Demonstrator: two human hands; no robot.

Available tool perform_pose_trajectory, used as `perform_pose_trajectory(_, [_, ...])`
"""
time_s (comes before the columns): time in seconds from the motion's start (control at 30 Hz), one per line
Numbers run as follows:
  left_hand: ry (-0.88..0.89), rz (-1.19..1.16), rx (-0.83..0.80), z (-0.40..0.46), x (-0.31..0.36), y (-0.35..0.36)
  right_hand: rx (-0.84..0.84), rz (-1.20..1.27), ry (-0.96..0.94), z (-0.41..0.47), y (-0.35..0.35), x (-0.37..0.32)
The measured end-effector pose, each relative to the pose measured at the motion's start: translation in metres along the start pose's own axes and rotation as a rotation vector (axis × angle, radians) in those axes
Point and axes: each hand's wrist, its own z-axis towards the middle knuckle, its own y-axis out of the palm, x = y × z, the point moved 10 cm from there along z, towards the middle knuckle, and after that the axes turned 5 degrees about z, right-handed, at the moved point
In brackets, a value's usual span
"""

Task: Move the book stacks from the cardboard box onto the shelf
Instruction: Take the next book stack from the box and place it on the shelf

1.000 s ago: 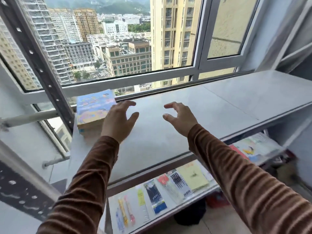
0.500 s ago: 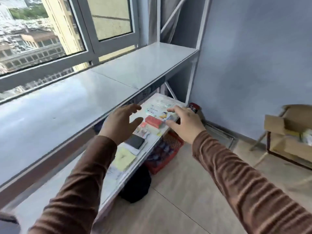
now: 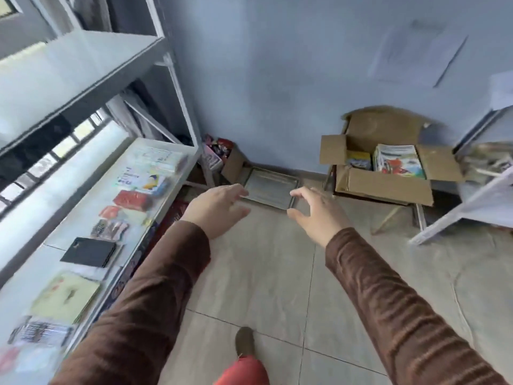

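An open cardboard box (image 3: pixel 384 184) stands on a low stand against the blue wall at the right. Inside it lie a tall stack of colourful books (image 3: pixel 398 161) and a lower stack (image 3: pixel 358 159) to its left. The grey shelf (image 3: pixel 66 70) runs along the left side. My left hand (image 3: pixel 215 208) and my right hand (image 3: pixel 316 213) are stretched out in front of me over the floor, fingers apart, holding nothing. Both are well short of the box.
A lower shelf board (image 3: pixel 69 237) at the left carries stationery packs, a black notebook and a yellow pad. A metal tray (image 3: pixel 268 187) lies on the floor by the wall. Another white rack (image 3: pixel 477 207) stands at the right edge. My foot (image 3: pixel 244 341) is on the tiled floor.
The view has swung right from the window shelf, where a book stack lay, to the floor and the cardboard box. Both hands stayed empty and open.
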Motion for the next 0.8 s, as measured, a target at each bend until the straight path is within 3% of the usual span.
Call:
perform_pose_trajectory(0.43, [0.189,-0.096,-0.155,0.263,0.131,0.107,0.052,-0.038,0.309,0.133,-0.072,0.212])
perform_pose_trajectory(0.8, [0.182,-0.141,-0.312,0.423,0.266,0.222,0.034,0.042,0.459,0.223,-0.13,0.424])
